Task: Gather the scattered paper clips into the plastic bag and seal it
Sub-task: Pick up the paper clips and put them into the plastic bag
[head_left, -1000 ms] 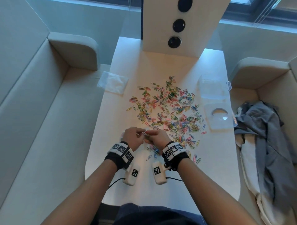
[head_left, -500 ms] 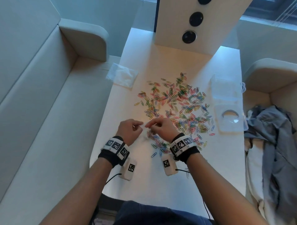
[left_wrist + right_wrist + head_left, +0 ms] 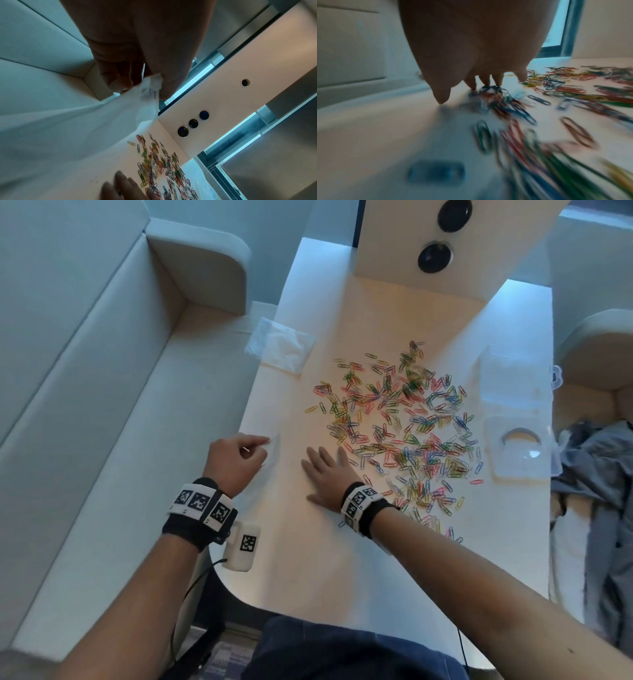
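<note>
White table [image 3: 308, 559] in front of me, pale sofa [image 3: 85, 405] running along its left edge. A white upright panel [image 3: 411, 251] with dark round holes stands at the table's far end. Grey clothing [image 3: 596, 491] is heaped off the right edge.

The paper clips [image 3: 404, 433], mixed colours, are spread loose over the middle and right of the table, with a thinner trail reaching toward the near edge by my right wrist. All the clips I can see are on the table.

Two clear lidded containers sit at the right edge: a flat one [image 3: 510, 378] farther off, and one with a round cutout [image 3: 520, 450] nearer. A second clear bag [image 3: 281, 344] lies flat at the far left edge, partly overhanging toward the sofa.

My left hand [image 3: 233, 460] is raised near the left edge, fingers curled, thumb and fingertips pinching the top edge of the plastic bag [image 3: 147, 94]. The bag hangs down from that pinch. From the head view it is almost invisible against the table; the left wrist view shows it clearly as a thin clear film.

My right hand [image 3: 325, 474] is palm down just left of the clip spread, fingers straight and slightly spread. Right wrist view: fingertips [image 3: 486, 81] touch a small clump of clips. Image is motion-blurred, so I can't tell how firmly they press.
</note>
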